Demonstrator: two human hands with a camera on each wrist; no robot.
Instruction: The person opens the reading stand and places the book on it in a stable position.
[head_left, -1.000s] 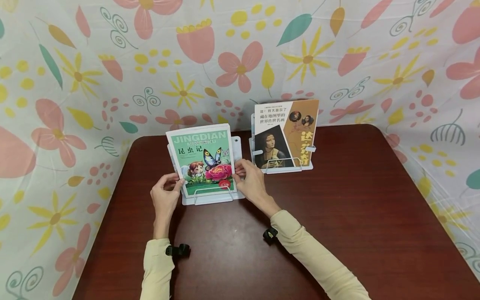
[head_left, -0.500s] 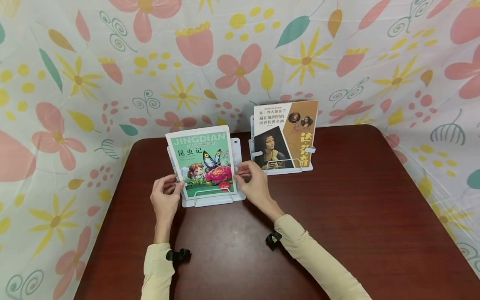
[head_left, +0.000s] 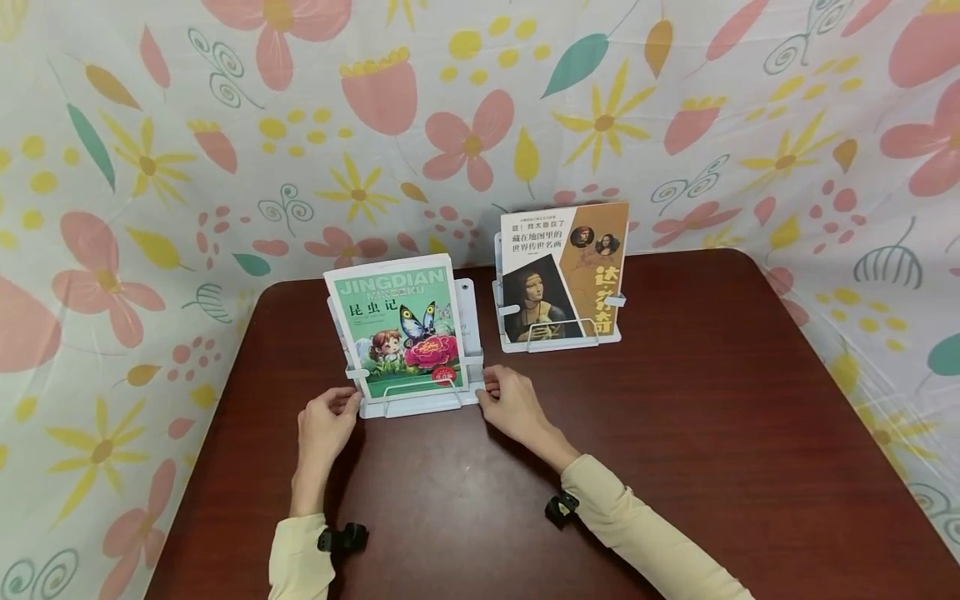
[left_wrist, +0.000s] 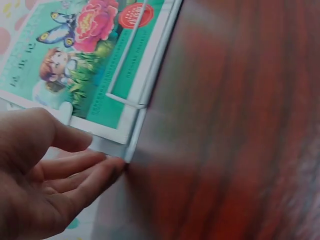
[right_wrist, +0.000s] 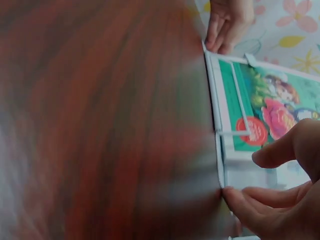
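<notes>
A green-covered children's book point(head_left: 382, 321) with a butterfly and a pink flower leans upright in a white bookstand point(head_left: 467, 321). Side clips and a wire front bar hold it there. My left hand point(head_left: 324, 427) is at the stand's lower left corner. In the left wrist view, its fingertips point(left_wrist: 117, 164) touch the base edge while the thumb hovers apart above. At the opposite corner is my right hand point(head_left: 519, 410). The right wrist view has its fingertips point(right_wrist: 234, 197) against the base edge, the thumb raised clear of them.
To the right, a second white bookstand point(head_left: 508, 310) carries a white and orange book point(head_left: 536, 287) with a painted portrait. Both stands are on a dark brown wooden table point(head_left: 675, 433). Behind it hangs a flower-patterned cloth point(head_left: 292, 117).
Both hands have left the side clips at the green book's edges and slid down to the stand's lower corners. Book and stand hold their place; the head view has shifted slightly.
</notes>
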